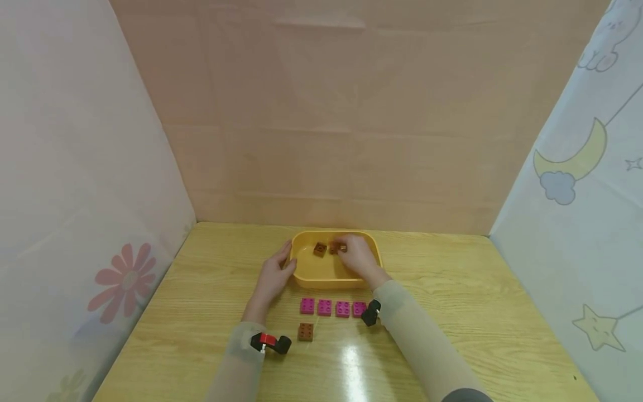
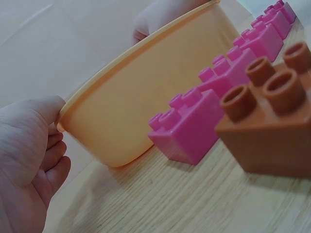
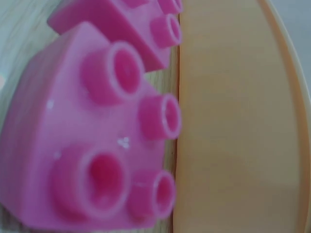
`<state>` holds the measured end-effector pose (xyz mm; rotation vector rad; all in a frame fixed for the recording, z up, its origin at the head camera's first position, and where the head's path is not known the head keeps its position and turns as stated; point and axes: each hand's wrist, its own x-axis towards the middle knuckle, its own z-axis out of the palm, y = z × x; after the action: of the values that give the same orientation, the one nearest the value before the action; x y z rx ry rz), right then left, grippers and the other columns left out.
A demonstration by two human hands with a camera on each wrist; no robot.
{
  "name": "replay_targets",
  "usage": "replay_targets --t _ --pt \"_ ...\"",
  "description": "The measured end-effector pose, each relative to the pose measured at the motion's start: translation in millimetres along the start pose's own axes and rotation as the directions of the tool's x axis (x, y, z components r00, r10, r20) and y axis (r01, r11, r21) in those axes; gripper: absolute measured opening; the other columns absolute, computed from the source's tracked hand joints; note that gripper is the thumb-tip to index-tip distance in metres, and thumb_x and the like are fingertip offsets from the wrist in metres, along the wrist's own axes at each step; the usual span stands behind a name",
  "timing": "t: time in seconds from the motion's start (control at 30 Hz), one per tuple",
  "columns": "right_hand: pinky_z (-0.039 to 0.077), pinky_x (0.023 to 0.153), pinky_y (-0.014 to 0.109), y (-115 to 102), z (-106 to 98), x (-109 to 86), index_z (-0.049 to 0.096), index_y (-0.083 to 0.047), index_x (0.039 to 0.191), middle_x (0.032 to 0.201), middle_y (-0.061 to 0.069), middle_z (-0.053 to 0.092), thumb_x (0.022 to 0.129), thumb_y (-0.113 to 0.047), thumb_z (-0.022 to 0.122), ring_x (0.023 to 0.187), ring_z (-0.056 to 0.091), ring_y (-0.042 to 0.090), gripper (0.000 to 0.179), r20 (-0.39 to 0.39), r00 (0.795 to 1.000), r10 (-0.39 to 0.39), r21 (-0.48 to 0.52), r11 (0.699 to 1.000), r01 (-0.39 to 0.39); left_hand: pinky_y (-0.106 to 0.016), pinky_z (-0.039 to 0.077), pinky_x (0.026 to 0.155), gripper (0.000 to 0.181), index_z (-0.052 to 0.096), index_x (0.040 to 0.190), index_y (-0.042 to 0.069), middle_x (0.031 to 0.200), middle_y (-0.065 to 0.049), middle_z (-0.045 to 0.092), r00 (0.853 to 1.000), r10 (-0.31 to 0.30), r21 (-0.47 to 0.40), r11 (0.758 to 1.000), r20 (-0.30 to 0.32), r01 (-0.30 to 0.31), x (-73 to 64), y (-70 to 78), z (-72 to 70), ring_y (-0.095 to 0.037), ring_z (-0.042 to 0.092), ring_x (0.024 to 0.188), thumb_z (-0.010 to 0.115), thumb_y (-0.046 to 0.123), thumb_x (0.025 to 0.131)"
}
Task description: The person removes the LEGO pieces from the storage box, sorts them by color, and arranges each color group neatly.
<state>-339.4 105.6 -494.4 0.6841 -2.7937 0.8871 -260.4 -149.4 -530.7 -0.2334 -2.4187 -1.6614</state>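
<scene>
A yellow plastic basin [image 1: 321,283] stands towards the back of the table. My left hand [image 1: 273,276] grips its left rim; in the left wrist view, the thumb lies at the rim and the other fingers curl below it. Inside the basin, my right hand [image 1: 358,255] reaches down over the right wall and pinches a brown toy brick [image 1: 344,248] between thumb and fingertips, partly hidden by them. Another brown brick [image 1: 333,248] lies right beside those fingertips, and a further one [image 1: 320,249] sits to their left on the basin floor.
In front of the basin runs a row of several pink bricks [image 1: 324,307], the rightmost close to the right wrist's black camera mount [image 1: 370,313]. A single brown brick [image 1: 305,331] lies nearer, below the row's left end. A cloth-covered wall [image 1: 331,167] rises behind the wooden table.
</scene>
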Motion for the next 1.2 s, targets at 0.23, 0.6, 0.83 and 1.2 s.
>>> replay_targets --t 0.23,0.6,0.83,1.2 --pt "0.062 0.097 0.043 1.4 1.7 -0.1 0.082 -0.006 0.113 0.109 0.006 0.08 0.093 0.004 0.073 0.108 0.073 0.024 0.024 0.038 0.999 -0.028 -0.006 1.0 0.029 -0.046 0.028 0.129 0.055 0.045 0.157 -0.003 0.169 -0.013 0.039 1.0 0.011 -0.01 1.0 0.001 -0.011 -1.1 2.1 0.0 -0.032 0.035 0.156 0.063 0.014 0.108" --pt "0.061 0.098 0.046 -0.4 0.6 -3.1 0.079 -0.006 0.123 0.12 0.01 0.078 0.092 -0.005 0.08 0.111 0.073 0.028 0.031 0.089 0.993 -0.072 -0.051 0.996 0.077 -0.045 0.026 0.13 0.055 0.045 0.157 -0.004 0.169 -0.016 0.038 1.0 -0.001 -0.005 1.0 0.0 0.001 -1.7 2.3 0.5 -0.031 0.034 0.157 0.063 0.012 0.108" --pt "0.06 0.102 0.046 -0.7 0.7 -1.6 0.077 -0.007 0.132 0.129 0.013 0.075 0.101 -0.011 0.075 0.118 0.071 0.03 0.031 0.103 0.991 -0.08 -0.078 0.993 0.088 -0.045 0.028 0.129 0.055 0.045 0.157 -0.003 0.169 -0.014 0.039 1.0 -0.009 0.002 1.0 0.002 0.009 -0.4 3.6 -0.5 -0.03 0.034 0.157 0.063 0.014 0.108" --pt "0.06 0.076 0.037 -0.7 -0.9 -3.7 0.08 -0.011 0.126 0.122 0.008 0.078 0.106 -0.018 0.069 0.085 0.068 0.019 0.024 0.105 0.994 -0.039 -0.047 0.998 0.044 -0.046 0.027 0.13 0.054 0.045 0.157 -0.003 0.169 -0.013 0.039 1.0 -0.005 0.002 1.0 -0.002 0.005 -0.4 5.1 -0.1 -0.031 0.034 0.157 0.062 0.014 0.109"
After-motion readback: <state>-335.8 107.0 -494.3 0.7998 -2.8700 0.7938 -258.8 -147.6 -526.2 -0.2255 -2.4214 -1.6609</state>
